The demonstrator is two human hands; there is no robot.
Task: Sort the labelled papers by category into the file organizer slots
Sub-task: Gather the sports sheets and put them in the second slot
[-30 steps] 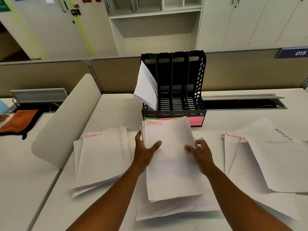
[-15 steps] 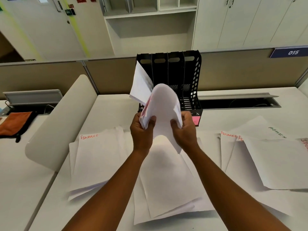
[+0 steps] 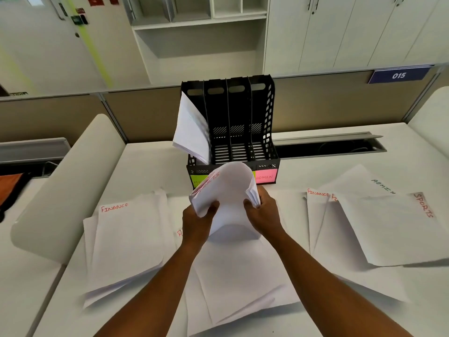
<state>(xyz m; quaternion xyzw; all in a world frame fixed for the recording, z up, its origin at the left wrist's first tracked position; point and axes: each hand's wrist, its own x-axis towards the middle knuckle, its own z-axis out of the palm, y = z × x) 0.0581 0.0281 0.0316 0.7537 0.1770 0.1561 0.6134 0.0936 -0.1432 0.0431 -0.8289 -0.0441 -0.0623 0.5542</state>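
Note:
A black file organizer [image 3: 263, 113] with several slots stands at the back of the desk; its leftmost slot holds leaning white sheets [image 3: 190, 128]. Coloured labels sit on its front, a pink one [image 3: 266, 176] reading ADMIN. My left hand [image 3: 198, 221] and my right hand [image 3: 263, 211] both grip a curled bundle of SPORTS papers [image 3: 227, 188], held up just in front of the organizer. A FINANCE stack [image 3: 126, 239] lies to the left. More sheets [image 3: 238, 276] lie flat under my arms.
On the right lie overlapping papers marked FINANCE [image 3: 318, 193], ADMIN [image 3: 382, 186] and SPORTS [image 3: 424, 205]. A curved white divider [image 3: 65, 186] rises at the left. An open cable tray [image 3: 328, 144] runs behind the organizer, and a partition wall [image 3: 136, 113] closes the back.
Both hands lifted the SPORTS sheets off the middle pile, bent them into a curl and now hold them lower, before the organizer's labels.

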